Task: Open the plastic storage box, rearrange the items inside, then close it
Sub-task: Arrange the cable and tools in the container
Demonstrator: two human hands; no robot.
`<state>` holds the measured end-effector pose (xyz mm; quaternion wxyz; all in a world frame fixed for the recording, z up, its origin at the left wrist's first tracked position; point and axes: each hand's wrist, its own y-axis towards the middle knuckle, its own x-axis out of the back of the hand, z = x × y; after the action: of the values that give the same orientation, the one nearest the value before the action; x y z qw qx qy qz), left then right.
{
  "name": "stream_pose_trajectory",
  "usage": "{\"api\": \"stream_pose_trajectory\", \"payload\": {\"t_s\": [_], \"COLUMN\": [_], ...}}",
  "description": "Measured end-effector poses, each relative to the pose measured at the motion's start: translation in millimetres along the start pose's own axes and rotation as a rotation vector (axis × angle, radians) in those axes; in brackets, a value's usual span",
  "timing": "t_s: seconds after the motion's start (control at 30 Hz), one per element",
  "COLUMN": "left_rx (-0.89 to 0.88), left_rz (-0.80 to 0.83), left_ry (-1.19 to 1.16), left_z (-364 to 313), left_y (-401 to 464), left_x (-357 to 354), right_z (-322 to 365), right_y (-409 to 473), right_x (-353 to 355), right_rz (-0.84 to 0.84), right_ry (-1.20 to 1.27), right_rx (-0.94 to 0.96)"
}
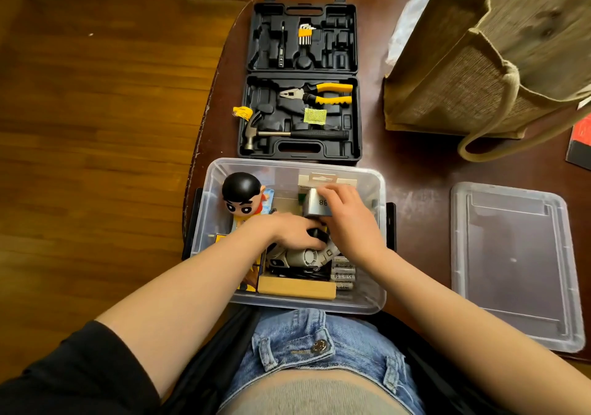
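Observation:
The clear plastic storage box [379,274] stands open at the table's near edge. Its clear lid [511,264] lies flat on the table to the right. Both hands are inside the box. My right hand [348,219] grips a small grey box [315,205] with digits printed on it. My left hand [291,230] rests on a small black object [316,233], fingers curled over it. Around them lie a cartoon boy figurine [241,195], a white round gadget [302,258], a wooden block [295,288], several batteries [342,275] and a carded pack [323,180].
An open black tool case [302,78] with pliers, hammer and hex keys lies just behind the box. A jute bag [489,62] stands at the back right, and a red-black item [580,146] lies at the right edge. The table's left edge drops to wooden floor.

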<state>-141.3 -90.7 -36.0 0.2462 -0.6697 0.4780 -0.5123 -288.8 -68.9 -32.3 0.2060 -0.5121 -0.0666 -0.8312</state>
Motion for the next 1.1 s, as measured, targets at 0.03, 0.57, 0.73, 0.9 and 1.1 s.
{"api": "stream_pose_trajectory", "payload": {"t_s": [0.03, 0.57, 0.73, 0.9, 1.1], "left_rx": [0.001, -0.006, -0.013, 0.05, 0.036], "left_rz": [-0.006, -0.411, -0.435, -0.554, -0.472], "left_ry": [0.0, -0.311, -0.342, -0.358, -0.334], "left_z": [-1, 5, 13, 22, 25], "left_y": [-1, -8, -15, -24, -25], "left_x": [0, -16, -17, -15, -20], "right_z": [0, -19, -7, 1, 3], "right_y": [2, -14, -19, -7, 6], "right_x": [-3, 54, 35, 18, 30], "right_rz": [0.019, -0.082, 0.365, 0.551, 0.612], "right_ry": [-0.041, 0.038, -0.286, -0.596, -0.605], "right_rx": [-0.002, -0.097, 0.015, 0.059, 0.04]}}
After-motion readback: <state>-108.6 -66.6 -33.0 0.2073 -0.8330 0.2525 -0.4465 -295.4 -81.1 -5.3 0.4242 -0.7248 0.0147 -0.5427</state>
